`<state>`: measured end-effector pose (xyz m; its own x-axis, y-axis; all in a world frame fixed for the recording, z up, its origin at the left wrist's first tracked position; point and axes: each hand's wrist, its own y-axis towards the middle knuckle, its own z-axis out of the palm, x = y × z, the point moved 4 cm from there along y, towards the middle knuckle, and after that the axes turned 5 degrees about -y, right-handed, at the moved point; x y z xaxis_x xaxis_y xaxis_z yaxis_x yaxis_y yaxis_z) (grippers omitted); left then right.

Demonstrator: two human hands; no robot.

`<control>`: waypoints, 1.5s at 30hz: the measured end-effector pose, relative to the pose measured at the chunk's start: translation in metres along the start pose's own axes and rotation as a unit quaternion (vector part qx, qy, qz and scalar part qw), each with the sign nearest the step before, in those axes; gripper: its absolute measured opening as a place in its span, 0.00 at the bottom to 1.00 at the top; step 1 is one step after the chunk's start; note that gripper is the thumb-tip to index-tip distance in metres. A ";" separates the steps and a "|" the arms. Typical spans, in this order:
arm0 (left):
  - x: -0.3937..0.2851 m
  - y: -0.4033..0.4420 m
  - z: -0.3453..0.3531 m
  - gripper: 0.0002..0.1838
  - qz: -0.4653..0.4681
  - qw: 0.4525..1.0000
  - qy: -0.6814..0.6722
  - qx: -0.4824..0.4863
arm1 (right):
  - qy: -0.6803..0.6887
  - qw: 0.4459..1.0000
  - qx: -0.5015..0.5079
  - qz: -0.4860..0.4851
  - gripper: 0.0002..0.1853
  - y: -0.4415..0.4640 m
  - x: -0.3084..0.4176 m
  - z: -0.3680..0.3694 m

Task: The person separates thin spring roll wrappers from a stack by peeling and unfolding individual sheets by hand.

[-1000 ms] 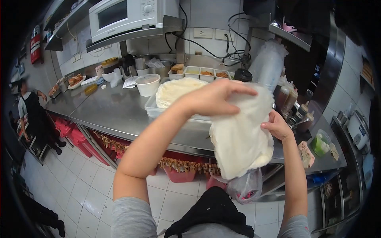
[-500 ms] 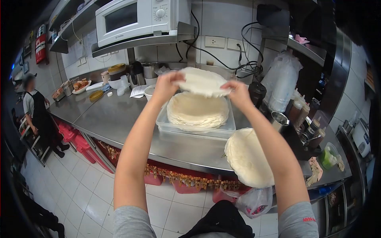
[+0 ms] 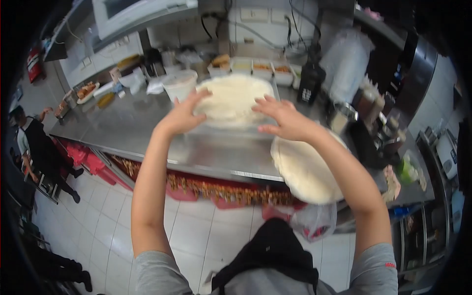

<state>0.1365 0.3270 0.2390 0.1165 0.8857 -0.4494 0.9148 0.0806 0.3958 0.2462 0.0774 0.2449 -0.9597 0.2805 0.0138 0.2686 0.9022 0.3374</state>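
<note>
A stack of thin pale dough rounds (image 3: pixel 233 101) lies on the counter, its clear plastic tray only faintly visible beneath in the blur. At its left edge is my left hand (image 3: pixel 183 114), fingers spread and holding nothing. My right hand (image 3: pixel 285 118) hovers by the stack's right edge, fingers also apart; whether either hand touches the dough I cannot tell. Under my right forearm sits a second pile of dough rounds (image 3: pixel 305 169), overhanging the counter's front edge and partly hidden by the arm.
Behind the stack stand a white tub (image 3: pixel 180 83), small food containers (image 3: pixel 262 69) and a black bottle (image 3: pixel 310 81). Sauce bottles (image 3: pixel 371 108) and a metal cup (image 3: pixel 343 115) are to the right. A microwave (image 3: pixel 142 14) hangs above. A person (image 3: pixel 42 145) stands far left.
The dough round that both hands held up over the tray now lies on the stack, and my fingers have let go and spread. The view has tilted downward.
</note>
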 end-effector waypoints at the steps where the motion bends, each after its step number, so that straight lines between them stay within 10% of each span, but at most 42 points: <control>1: -0.022 -0.019 -0.002 0.30 0.039 0.996 -0.038 -0.066 | 0.050 0.997 -0.025 -0.044 0.26 -0.019 0.020 -0.011; 4: -0.089 -0.100 0.022 0.14 0.212 0.928 -0.181 -0.248 | 0.132 0.981 -0.066 -0.122 0.22 -0.094 0.074 -0.037; 7: -0.112 -0.196 0.137 0.11 0.228 0.922 -0.275 -0.149 | 0.207 0.972 -0.089 -0.073 0.15 -0.176 0.086 -0.024; 12: -0.156 -0.340 0.324 0.21 0.158 0.827 -0.387 0.375 | 0.414 0.888 -0.073 0.188 0.07 -0.303 0.074 0.069; 16: -0.110 -0.287 0.373 0.20 0.303 0.893 -0.124 0.310 | 0.525 0.812 -0.020 0.256 0.08 -0.388 0.094 0.165; 17: -0.065 -0.261 0.392 0.20 0.058 0.942 -0.135 0.303 | 0.520 0.817 0.013 0.251 0.09 -0.400 0.107 0.179; 18: 0.021 -0.256 0.436 0.21 -0.207 0.858 0.090 0.462 | 0.509 0.824 0.043 0.244 0.10 -0.409 0.117 0.189; 22: -0.042 -0.237 0.408 0.21 0.044 0.933 0.135 0.330 | 0.424 0.881 0.176 0.111 0.30 -0.393 0.170 0.197; 28: -0.100 -0.251 0.371 0.18 -0.036 0.976 -0.123 0.176 | 0.213 0.953 0.204 -0.069 0.30 -0.348 0.146 0.267; 30: -0.118 -0.267 0.344 0.17 -0.008 0.975 -0.169 0.146 | 0.293 0.941 0.012 0.167 0.29 -0.378 0.064 0.330; 32: -0.139 -0.298 0.331 0.19 0.094 0.916 -0.302 0.247 | 0.243 0.839 0.144 0.466 0.30 -0.450 0.014 0.425; 35: -0.150 -0.330 0.340 0.24 0.224 0.860 -0.182 0.421 | 0.330 0.742 0.174 0.558 0.29 -0.473 0.033 0.432; 38: -0.102 -0.289 0.389 0.26 0.147 0.908 -0.171 0.354 | 0.354 0.871 -0.033 0.339 0.32 -0.406 0.094 0.289; 40: -0.042 -0.256 0.436 0.27 -0.043 0.927 -0.168 0.331 | 0.219 0.965 0.124 0.067 0.34 -0.381 0.123 0.240; 41: -0.003 -0.240 0.468 0.28 -0.126 0.886 -0.027 0.445 | 0.210 0.963 0.150 0.077 0.34 -0.393 0.119 0.260; 43: 0.011 -0.232 0.484 0.27 -0.070 0.742 0.444 0.497 | 0.221 0.953 0.132 0.160 0.34 -0.429 0.088 0.301; 45: -0.045 -0.218 0.461 0.26 -0.037 0.862 0.219 0.456 | 0.091 0.759 0.480 0.430 0.34 -0.460 0.048 0.308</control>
<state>0.1100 0.0589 -0.1963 0.0702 0.9973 -0.0215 0.8601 -0.0714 -0.5051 0.1016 -0.2231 -0.1991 -0.3677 0.9299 0.0006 0.6544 0.2592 -0.7104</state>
